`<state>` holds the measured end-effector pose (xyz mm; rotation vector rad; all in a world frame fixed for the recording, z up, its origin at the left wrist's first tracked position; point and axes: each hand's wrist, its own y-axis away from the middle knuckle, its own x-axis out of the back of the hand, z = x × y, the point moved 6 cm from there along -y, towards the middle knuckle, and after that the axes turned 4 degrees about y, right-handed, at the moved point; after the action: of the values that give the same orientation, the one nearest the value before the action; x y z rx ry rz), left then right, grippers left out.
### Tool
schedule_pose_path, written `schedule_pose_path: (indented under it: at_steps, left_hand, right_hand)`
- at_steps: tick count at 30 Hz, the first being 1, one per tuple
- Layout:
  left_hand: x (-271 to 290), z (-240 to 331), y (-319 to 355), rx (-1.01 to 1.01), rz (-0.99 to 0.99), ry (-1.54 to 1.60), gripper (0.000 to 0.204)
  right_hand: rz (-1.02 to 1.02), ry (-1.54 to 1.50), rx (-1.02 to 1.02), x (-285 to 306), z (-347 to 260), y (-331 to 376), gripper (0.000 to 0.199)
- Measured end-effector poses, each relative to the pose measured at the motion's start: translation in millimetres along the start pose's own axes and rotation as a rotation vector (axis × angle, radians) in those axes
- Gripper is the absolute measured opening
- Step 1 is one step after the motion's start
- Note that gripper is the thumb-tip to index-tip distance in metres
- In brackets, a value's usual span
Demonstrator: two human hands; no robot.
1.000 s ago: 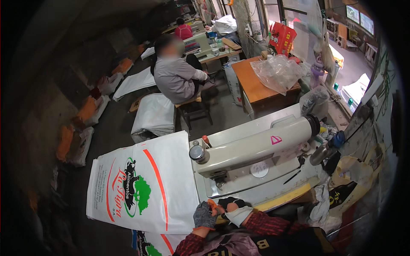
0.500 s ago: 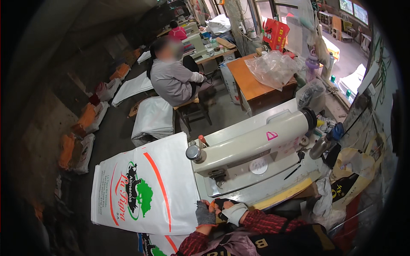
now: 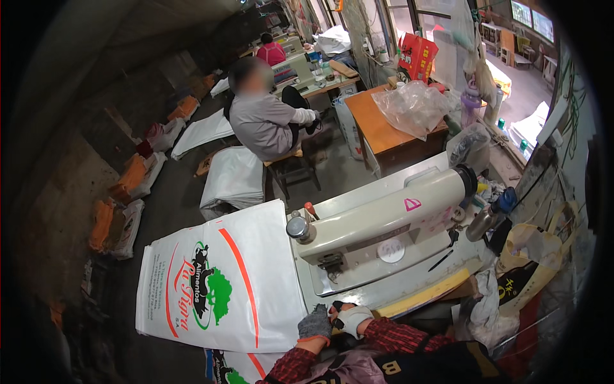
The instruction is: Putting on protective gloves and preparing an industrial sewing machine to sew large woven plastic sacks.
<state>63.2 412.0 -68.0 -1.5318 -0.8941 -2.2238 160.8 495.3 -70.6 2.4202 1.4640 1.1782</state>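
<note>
My left hand wears a grey knitted glove with an orange cuff. My right hand, in a white and black glove, meets it at the front edge of the sewing table. The fingers of both are curled in close together; anything between them is too small to make out. Just left of my left hand lies a stack of white printed woven sacks, with red stripes and a green tree. Beyond my hands stands a cream sewing machine, its needle end toward the sacks.
Along the table's front runs a yellow edge strip. Right of the machine are a steel bottle and a cloth bag. A person sits on a stool ahead, near folded white sacks and an orange-topped desk.
The orange seen between my fingers no longer shows there, and the left glove's orange cuff now shows at the wrist. My hands stay close together. The view has shifted slightly.
</note>
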Motion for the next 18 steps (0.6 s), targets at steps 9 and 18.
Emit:
schedule_pose_path:
  at_steps: [9,18]
  left_hand:
    - [-40,-32,-37,-0.052,-0.126,0.121,0.033]
    - [-6,-1,-55,-0.044,0.070,0.467,0.030]
  right_hand:
    - [0.164,-0.325,0.183,-44,21,-25,0.021]
    - [0.317,-0.103,0.307,-40,37,-46,0.050]
